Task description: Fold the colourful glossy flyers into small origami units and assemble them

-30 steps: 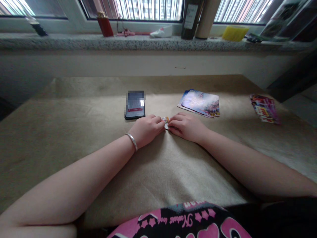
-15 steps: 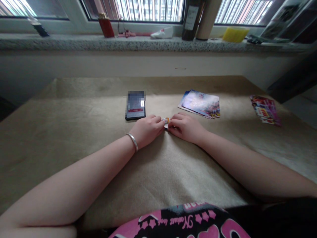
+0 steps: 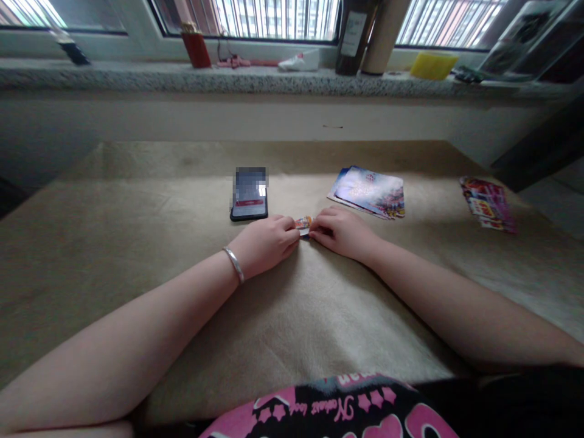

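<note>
Between my hands, low over the table, is a small piece of colourful printed paper or card (image 3: pixel 304 223) with orange and white on it. A pale strip shows along its near side. My left hand (image 3: pixel 270 242), with a silver bangle at the wrist, pinches its left end. The fingers of my right hand (image 3: pixel 340 231) are closed on its right end. Both hands cover much of it, so its full shape is hidden. Just beyond my left hand lies a phone (image 3: pixel 249 201), and beyond my right hand a stack of large picture cards (image 3: pixel 371 190).
Farther right on the brown-covered table (image 3: pixel 159 201) lies a fanned pile of pink and red printed packets or cards (image 3: pixel 488 204). A stone windowsill (image 3: pixel 255 79) behind holds a red container (image 3: pixel 196 47), a dark bottle (image 3: pixel 352 39) and a yellow block (image 3: pixel 433 66).
My left hand has shifted slightly left and toward me, so more of the colourful piece shows between the hands. My right hand has hardly moved.
</note>
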`<state>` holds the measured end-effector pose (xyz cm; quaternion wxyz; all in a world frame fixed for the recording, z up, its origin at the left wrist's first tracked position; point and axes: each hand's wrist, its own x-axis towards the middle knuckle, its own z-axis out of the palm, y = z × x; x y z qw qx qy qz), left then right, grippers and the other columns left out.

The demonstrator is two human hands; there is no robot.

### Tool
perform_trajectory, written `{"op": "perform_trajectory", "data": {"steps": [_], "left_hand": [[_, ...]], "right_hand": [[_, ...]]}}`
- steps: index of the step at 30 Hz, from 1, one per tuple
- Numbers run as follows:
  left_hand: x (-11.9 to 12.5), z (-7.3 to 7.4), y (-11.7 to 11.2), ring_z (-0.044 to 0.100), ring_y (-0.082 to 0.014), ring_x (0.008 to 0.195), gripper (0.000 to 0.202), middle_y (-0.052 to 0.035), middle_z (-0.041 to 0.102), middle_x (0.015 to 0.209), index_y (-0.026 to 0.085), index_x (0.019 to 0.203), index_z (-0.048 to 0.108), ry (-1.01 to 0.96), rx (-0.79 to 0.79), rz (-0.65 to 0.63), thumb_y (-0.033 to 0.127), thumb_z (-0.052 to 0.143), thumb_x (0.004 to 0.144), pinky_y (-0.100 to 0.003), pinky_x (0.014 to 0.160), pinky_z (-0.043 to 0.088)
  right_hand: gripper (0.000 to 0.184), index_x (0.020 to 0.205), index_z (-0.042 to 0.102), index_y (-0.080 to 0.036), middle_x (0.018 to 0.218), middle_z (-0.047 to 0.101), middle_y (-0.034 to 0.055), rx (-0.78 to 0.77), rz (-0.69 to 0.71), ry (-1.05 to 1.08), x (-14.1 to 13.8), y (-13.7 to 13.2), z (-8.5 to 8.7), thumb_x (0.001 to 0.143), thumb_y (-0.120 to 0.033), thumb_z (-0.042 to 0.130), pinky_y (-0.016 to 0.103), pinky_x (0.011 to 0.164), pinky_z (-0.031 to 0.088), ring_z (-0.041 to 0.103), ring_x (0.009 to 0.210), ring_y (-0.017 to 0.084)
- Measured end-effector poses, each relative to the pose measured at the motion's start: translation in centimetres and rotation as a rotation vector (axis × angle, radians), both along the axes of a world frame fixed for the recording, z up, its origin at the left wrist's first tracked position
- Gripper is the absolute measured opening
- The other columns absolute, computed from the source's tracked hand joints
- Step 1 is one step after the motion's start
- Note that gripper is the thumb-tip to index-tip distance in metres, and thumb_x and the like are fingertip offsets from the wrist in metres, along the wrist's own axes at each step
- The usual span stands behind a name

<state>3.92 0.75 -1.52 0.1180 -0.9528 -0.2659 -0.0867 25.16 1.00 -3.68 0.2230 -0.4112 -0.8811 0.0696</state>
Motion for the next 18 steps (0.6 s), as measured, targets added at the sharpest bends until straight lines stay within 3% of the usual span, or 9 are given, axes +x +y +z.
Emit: {"op": "perform_trajectory", "data": {"steps": [6,11,18], "left_hand": [[-0.23,-0.09,0.22,0.061,-0.0162,0.077,0.022,-0.007,0.065,0.086,0.013,0.098,0.065,-0.012,0.007,-0.023,0.023,0.046,0.092,-0.027,0.071,0.049],[-0.65,-0.06,0.54,0.063,-0.014,0.074,0.031,-0.0046,0.068,0.086,0.018,0.121,0.055,-0.012,0.005,-0.08,0.02,0.045,0.091,-0.024,0.068,0.049],[-0.77,-0.2,0.47,0.062,-0.0153,0.08,0.03,-0.0059,0.068,0.096,0.019,0.119,0.058,-0.011,0.06,-0.102,0.022,0.046,0.092,-0.025,0.07,0.049]], "right_hand": [[0.008,0.076,0.063,-0.017,0.073,0.059,0.0043,-0.041,-0.01,0.065,-0.03,0.26,0.07,0.08,-0.021,0.058,0.027,0.068,0.039,0.051,0.072,0.016],[0.012,0.069,0.057,-0.017,0.069,0.056,0.0033,-0.084,-0.076,0.083,-0.22,0.41,0.03,0.08,-0.021,0.057,0.027,0.065,0.037,0.049,0.069,0.016],[0.013,0.067,0.055,-0.018,0.068,0.055,0.0029,-0.089,-0.079,0.075,-0.37,0.34,0.2,0.079,-0.021,0.058,0.027,0.065,0.036,0.048,0.069,0.016]]}}
